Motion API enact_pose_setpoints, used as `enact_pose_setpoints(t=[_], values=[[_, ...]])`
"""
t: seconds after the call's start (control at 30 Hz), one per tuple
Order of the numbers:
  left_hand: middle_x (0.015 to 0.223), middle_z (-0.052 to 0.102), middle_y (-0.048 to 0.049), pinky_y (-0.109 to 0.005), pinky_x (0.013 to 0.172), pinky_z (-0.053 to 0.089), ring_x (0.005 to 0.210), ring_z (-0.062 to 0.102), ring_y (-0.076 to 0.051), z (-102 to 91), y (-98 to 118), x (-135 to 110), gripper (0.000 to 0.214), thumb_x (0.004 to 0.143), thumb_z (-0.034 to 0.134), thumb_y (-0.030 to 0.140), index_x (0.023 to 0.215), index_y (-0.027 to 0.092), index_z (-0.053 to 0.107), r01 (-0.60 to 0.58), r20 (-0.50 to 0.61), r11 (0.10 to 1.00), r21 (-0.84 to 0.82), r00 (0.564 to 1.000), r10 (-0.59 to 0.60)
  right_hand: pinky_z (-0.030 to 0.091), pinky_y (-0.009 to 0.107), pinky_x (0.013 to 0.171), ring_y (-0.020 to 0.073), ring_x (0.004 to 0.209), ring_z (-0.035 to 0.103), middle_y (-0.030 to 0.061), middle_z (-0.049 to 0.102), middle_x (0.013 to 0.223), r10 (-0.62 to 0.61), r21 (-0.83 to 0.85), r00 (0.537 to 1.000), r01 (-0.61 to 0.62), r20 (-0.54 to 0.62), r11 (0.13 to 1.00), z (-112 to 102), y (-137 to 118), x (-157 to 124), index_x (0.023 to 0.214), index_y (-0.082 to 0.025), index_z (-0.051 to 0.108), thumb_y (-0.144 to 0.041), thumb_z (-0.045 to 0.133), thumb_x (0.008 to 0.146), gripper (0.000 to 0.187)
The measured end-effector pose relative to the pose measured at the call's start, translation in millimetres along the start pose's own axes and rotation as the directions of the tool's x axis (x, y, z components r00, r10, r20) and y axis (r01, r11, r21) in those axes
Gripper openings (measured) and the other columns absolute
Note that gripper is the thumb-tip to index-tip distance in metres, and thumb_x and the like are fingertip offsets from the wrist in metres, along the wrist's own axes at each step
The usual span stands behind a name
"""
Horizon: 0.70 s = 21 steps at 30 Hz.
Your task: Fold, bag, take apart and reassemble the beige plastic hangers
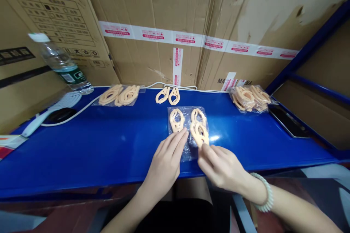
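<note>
A clear plastic bag (187, 154) lies flat on the blue table before me, with peach plastic loops that look like folded travel hangers on or in it. My left hand (167, 156) rests with outstretched fingers over the bag's left side, touching the lower end of the left folding hanger (176, 119). My right hand (218, 162) pinches the lower end of another folding hanger (199, 134), which overlaps a further folding hanger (198, 114) at the bag's upper right. Whether each piece is inside the bag or on top of it, I cannot tell.
Two loose folding hangers (168, 95) lie at the table's back. Bagged hangers (119, 95) sit at back left, more bagged hangers (250, 98) at back right beside a phone (289, 120). A water bottle (64, 67), white brush-like object (51, 111) and cable (79, 114) are left; cardboard (164, 7) stands behind.
</note>
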<state>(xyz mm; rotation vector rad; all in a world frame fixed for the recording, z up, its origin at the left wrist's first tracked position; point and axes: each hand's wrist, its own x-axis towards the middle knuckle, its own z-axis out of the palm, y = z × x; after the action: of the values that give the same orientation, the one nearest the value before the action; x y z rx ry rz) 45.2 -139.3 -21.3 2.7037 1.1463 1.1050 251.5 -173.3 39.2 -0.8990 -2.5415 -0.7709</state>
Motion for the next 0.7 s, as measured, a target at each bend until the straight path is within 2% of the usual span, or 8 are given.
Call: enact_pose_setpoints(t=[0.07, 0.13, 0.33, 0.47, 0.57, 0.7], values=[[0.154, 0.049, -0.0113, -0.045, 0.112, 0.047, 0.142, 0.045, -0.027, 0.3, 0.1, 0.9, 0.074, 0.086, 0.035, -0.005, 0.157, 0.016, 0.031, 0.008, 0.017, 1.000, -0.008, 1.000, -0.008, 0.046, 0.031, 0.050, 0.0186, 0.058, 0.056, 0.0127, 0.068, 0.084, -0.082, -0.047, 0.997, 0.083, 0.012, 0.995, 10.0, -2.6, 6.9, 0.078, -0.014, 0.065, -0.006, 0.048, 0.093, 0.025], [0.155, 0.048, -0.0118, -0.045, 0.112, 0.046, 0.142, 0.045, -0.027, -0.7, 0.5, 1.9, 0.072, 0.089, 0.036, -0.003, 0.158, 0.017, 0.028, 0.013, 0.024, 1.000, -0.019, 1.000, -0.012, 0.044, 0.031, 0.049, 0.0180, 0.057, 0.053, 0.0115, 0.066, 0.082, -0.116, -0.047, 0.993, 0.116, 0.012, 0.992, 12.7, -7.7, 11.5, 0.077, -0.015, 0.065, -0.007, 0.047, 0.093, 0.025], [0.160, 0.039, -0.0145, -0.048, 0.113, 0.043, 0.146, 0.039, -0.029, -5.9, 2.2, 1.8, 0.070, 0.093, 0.042, 0.003, 0.159, 0.016, 0.024, 0.051, 0.079, 0.998, -0.041, 0.996, -0.048, 0.038, 0.033, 0.047, 0.0181, 0.054, 0.048, 0.0108, 0.065, 0.079, -0.200, 0.060, 0.979, 0.202, -0.040, 0.978, -1.0, -28.7, 16.5, 0.077, -0.016, 0.065, -0.010, 0.045, 0.091, 0.025], [0.160, 0.040, -0.0131, -0.048, 0.113, 0.043, 0.146, 0.039, -0.029, -3.3, 0.5, 0.5, 0.069, 0.095, 0.040, 0.004, 0.160, 0.018, 0.021, 0.039, 0.058, 0.999, -0.030, 0.998, -0.038, 0.038, 0.033, 0.048, 0.0186, 0.054, 0.049, 0.0076, 0.061, 0.073, -0.127, -0.040, 0.991, 0.125, -0.035, 0.991, 5.1, -19.9, 22.9, 0.074, -0.017, 0.062, -0.008, 0.047, 0.091, 0.024], [0.160, 0.040, -0.0116, -0.046, 0.114, 0.043, 0.146, 0.038, -0.028, 0.1, -1.3, -0.4, 0.073, 0.093, 0.037, 0.000, 0.161, 0.018, 0.019, 0.022, 0.047, 1.000, -0.002, 0.999, -0.022, 0.037, 0.032, 0.049, 0.0182, 0.055, 0.049, 0.0057, 0.059, 0.073, -0.088, -0.134, 0.996, 0.086, -0.014, 0.987, 21.2, -1.6, 26.7, 0.079, -0.016, 0.062, -0.008, 0.047, 0.094, 0.023], [0.162, 0.038, -0.0093, -0.046, 0.114, 0.042, 0.147, 0.037, -0.028, 1.1, -1.7, -0.5, 0.080, 0.086, 0.036, -0.005, 0.161, 0.017, 0.021, 0.021, 0.065, 1.000, 0.022, 0.998, -0.023, 0.038, 0.034, 0.054, 0.0209, 0.062, 0.051, 0.0090, 0.060, 0.075, 0.027, -0.262, 0.998, -0.009, 0.064, 0.965, 43.4, 15.7, 25.2, 0.083, -0.012, 0.065, -0.002, 0.049, 0.092, 0.022]])
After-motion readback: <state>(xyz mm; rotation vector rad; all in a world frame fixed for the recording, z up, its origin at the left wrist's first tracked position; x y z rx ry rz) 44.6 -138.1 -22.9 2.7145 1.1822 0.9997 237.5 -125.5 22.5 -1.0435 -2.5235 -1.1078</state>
